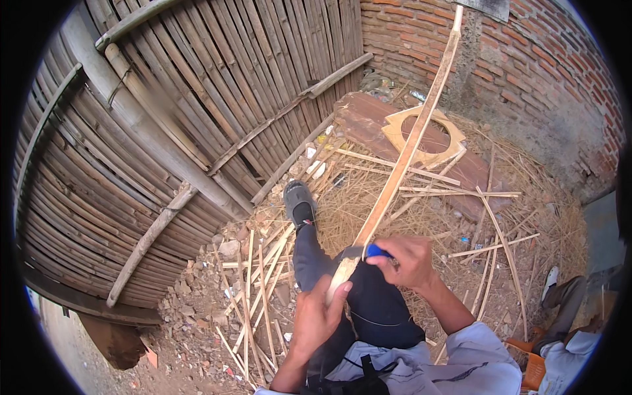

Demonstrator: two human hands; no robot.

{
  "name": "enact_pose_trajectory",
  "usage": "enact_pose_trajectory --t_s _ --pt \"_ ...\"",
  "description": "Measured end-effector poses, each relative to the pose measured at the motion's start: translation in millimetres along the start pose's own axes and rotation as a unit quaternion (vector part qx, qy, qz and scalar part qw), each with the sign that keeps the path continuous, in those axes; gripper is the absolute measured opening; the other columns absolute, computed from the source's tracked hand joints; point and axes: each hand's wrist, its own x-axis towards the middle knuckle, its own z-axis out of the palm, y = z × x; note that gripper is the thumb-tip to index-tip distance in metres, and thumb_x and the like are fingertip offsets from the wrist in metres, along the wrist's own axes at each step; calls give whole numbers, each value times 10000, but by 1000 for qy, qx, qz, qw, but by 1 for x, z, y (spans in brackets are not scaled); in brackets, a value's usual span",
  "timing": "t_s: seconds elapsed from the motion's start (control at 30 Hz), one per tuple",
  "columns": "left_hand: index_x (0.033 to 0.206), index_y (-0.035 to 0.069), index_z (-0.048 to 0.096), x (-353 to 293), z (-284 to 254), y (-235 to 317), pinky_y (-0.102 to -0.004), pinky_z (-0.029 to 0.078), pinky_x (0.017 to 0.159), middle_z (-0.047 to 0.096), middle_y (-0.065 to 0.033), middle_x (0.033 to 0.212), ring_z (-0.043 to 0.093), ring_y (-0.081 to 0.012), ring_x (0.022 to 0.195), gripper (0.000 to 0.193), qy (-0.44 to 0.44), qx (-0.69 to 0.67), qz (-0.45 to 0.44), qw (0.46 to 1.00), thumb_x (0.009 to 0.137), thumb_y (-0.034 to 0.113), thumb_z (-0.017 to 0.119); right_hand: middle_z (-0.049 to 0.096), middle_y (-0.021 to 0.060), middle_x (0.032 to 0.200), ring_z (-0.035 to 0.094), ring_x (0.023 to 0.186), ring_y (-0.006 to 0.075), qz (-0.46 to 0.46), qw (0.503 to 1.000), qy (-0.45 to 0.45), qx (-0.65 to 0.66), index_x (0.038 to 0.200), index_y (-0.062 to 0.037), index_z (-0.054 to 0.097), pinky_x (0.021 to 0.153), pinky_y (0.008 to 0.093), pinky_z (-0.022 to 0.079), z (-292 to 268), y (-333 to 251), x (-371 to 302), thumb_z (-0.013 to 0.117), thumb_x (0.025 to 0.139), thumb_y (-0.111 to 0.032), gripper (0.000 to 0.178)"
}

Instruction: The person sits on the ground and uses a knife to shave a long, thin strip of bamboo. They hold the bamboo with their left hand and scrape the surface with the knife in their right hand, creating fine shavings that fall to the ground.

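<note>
Bamboo strip (401,158) ran from your lap up toward the brick wall (526,72).
Your left hand (316,316) had its fingers wrapped around the strip's lower end; your right hand (408,260) gripped a blue-handled knife (365,251), blade against the strip just above your left hand.

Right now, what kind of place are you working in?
Probably an outdoor backyard bamboo workshop: a bamboo fence, a brick wall, and split strips and shavings littering the dirt ground where a long bamboo strip is being cut.
</note>
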Motion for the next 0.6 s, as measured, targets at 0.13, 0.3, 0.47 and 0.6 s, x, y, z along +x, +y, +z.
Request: enact_pose_trajectory --t_s 0.13,0.3,0.47,0.6 --pt "823 15 608 -28 -9 -18 -389 377 488 505 -138 547 513 -235 448 346 -56 5 -68 996 1031 254 745 725 64 748 647 577 155 176 974 132 -56 1019 -43 773 515 330 469 -21 67 20 709 1052 -362 327" --pt "848 18 637 -52 -24 -58 -378 388 495 493 -123 555 492 -219 460 316 -98 0 -44 994 1020 253 759 625 14 705 531 621 111 229 943 210 -116 1054 -15 754 568 304 381 -59 123 25 673 1083 -334 330" --pt "897 30 691 -58 -59 -93 -391 424 499 528 -131 544 540 -248 455 316 -125 49 -82 988 1013 311 777 575 -20 721 456 656 83 296 906 287 -98 1068 10 745 581 293 340 -90 172 10 651 1100 -330 354" --pt "898 15 701 -58 -63 -89 -376 393 486 526 -111 552 500 -209 455 318 -85 58 -114 988 1017 301 773 581 -31 723 436 657 68 356 916 183 -5 1090 5 746 583 280 322 -84 152 -7 628 1109 -348 373"
